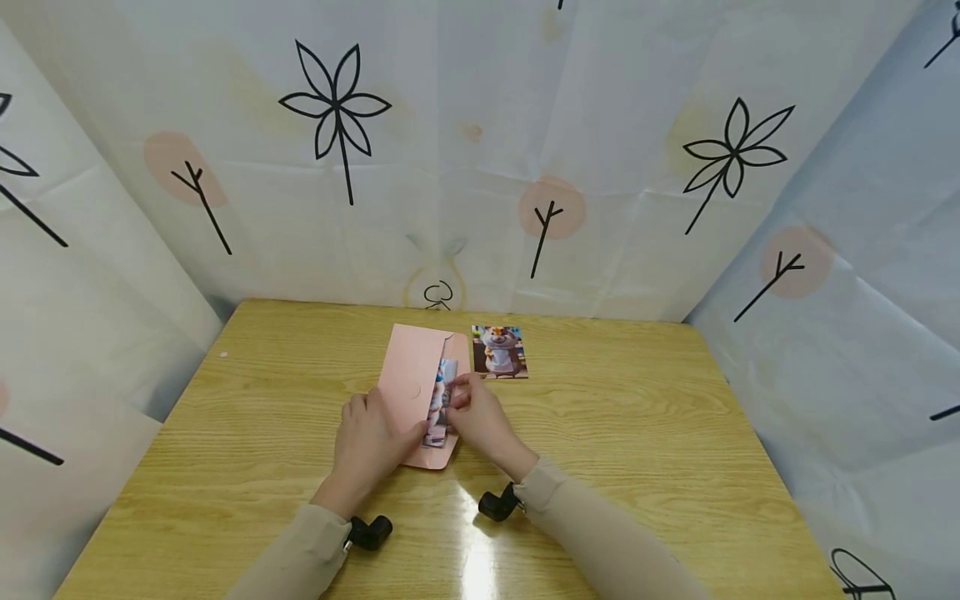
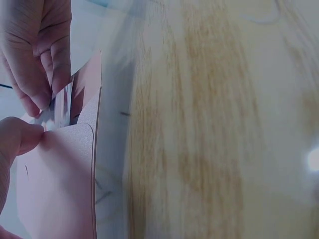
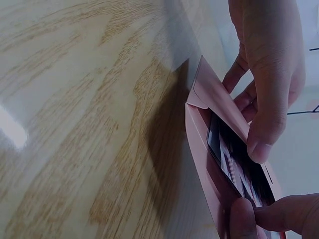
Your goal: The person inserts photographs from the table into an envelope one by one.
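Observation:
A pink envelope (image 1: pixel 408 367) is tilted up off the wooden table, its long opening on the right side. Glossy picture cards (image 1: pixel 437 435) stick partly out of that opening; how many is hard to tell. My left hand (image 1: pixel 367 446) grips the envelope, thumb over the opening's edge and fingers behind, as the right wrist view shows. With thumb and fingertips, my right hand (image 1: pixel 483 421) pinches the edge of the cards (image 3: pixel 234 167) at the opening. One picture card (image 1: pixel 500 354) of a furry cartoon animal lies face up on the table, right of the envelope.
The wooden table (image 1: pixel 637 450) has its back edge against a white curtain (image 1: pixel 450 108) printed with flowers and trees. More curtain hangs at both sides. Each wrist wears a black camera (image 1: pixel 497 503) on its band.

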Motion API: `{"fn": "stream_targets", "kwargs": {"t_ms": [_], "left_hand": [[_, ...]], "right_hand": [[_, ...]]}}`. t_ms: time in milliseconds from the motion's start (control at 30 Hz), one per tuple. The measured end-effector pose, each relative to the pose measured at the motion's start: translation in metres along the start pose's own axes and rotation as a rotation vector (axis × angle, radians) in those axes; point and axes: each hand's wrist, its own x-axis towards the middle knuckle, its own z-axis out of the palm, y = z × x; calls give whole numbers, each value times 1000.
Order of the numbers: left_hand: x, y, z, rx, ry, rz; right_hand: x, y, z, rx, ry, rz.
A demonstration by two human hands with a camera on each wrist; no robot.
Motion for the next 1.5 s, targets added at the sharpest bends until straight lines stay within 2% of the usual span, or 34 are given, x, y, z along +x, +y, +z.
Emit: {"fn": "stream_targets", "kwargs": {"t_ms": [300,967,1300,1500], "left_hand": [[0,-1,3,7,13,17],[-1,0,5,-7,30,21],[0,0,6,-7,28,21],[0,-1,6,-5,4,4]], "right_hand": [[1,0,4,-56,8,-16],[6,2,9,-23,-6,-1],[4,1,3,-116,-18,-9],[5,3,-9,-137,-2,-30]]}}
